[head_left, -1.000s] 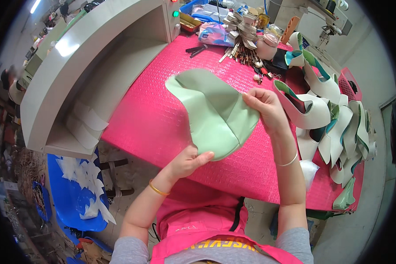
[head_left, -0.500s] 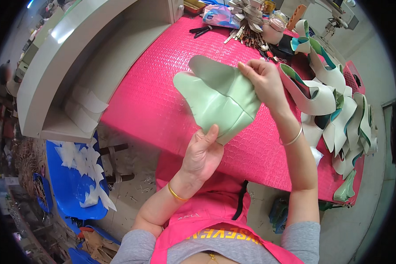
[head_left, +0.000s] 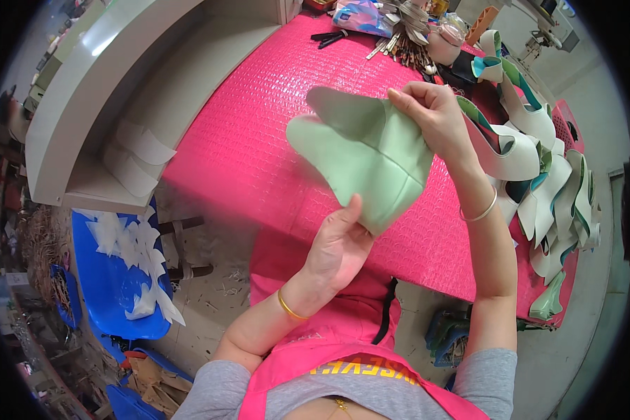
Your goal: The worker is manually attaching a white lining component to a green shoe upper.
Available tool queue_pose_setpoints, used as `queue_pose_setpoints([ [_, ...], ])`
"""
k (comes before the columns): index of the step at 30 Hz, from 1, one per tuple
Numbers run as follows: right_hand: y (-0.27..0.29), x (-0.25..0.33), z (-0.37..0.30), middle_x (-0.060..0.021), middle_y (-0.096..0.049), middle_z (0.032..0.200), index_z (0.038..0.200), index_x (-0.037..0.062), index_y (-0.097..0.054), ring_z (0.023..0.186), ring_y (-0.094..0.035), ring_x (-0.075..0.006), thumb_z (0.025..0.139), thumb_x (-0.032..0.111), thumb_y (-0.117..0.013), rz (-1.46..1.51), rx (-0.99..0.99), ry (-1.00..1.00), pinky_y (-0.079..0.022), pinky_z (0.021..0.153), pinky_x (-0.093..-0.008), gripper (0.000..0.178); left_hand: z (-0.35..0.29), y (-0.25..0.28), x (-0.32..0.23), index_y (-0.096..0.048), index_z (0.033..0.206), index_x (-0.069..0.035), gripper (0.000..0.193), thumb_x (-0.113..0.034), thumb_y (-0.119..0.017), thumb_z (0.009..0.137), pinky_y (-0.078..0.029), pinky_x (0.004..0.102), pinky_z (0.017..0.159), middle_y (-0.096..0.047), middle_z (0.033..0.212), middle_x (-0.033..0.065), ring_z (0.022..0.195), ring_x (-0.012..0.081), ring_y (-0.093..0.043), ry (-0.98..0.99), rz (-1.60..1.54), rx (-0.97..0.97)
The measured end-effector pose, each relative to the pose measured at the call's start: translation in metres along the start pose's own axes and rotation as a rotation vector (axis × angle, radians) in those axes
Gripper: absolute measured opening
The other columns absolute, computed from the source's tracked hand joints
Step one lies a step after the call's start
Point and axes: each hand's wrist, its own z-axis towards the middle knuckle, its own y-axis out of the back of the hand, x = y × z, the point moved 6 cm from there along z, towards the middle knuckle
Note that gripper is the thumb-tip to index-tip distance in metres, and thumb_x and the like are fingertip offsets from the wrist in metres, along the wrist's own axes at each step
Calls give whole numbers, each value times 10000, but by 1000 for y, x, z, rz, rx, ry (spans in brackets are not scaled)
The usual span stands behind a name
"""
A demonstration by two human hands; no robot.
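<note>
Compared with a second ago, the pale green piece (head_left: 388,182) is tilted round above the pink table (head_left: 252,105), so its seamed end looks easier to work with. Right hand (head_left: 437,115) is still pinching the upper edge, and left hand (head_left: 339,248) has the near edge between thumb and fingers.

Pale wall (head_left: 596,105) beside pink-covered table (head_left: 252,133)

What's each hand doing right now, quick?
Left hand: closed on the green piece's lower edge, thumb on top.
Right hand: closed on its upper edge, pinching it.
</note>
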Motion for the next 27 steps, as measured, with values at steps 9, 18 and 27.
queue_pose_setpoints([
  [9, -9, 40, -26, -78, -391, 463, 618, 52, -512, 440, -449, -224, 713, 165, -663, -812, 440, 709, -316, 422, -335, 212, 23, 65, -17, -410, 1213, -50, 464, -338, -514, 865, -455, 386, 809, -545, 1090, 73, 971, 216, -542, 100, 228, -81],
  [18, -46, 16, -47, -142, -546, 889, 988, 41, -552, 808, -561, -313, 720, 247, -636, -501, 565, 466, -458, 723, -379, 349, -11, -11, -48, -572, 971, -27, 351, -105, -701, 655, -471, 377, 720, -624, 828, 138, 782, 296, -603, -868, 2009, 70],
  [27, -40, -29, -100, -73, -496, 710, 845, 69, -478, 679, -589, -194, 680, 69, -578, -1319, 375, 166, -477, 544, -309, 193, 35, 16, -35, -597, 784, -71, 237, -49, -680, 563, -443, 344, 656, -613, 725, 67, 695, 241, -590, -672, 1851, 321],
])
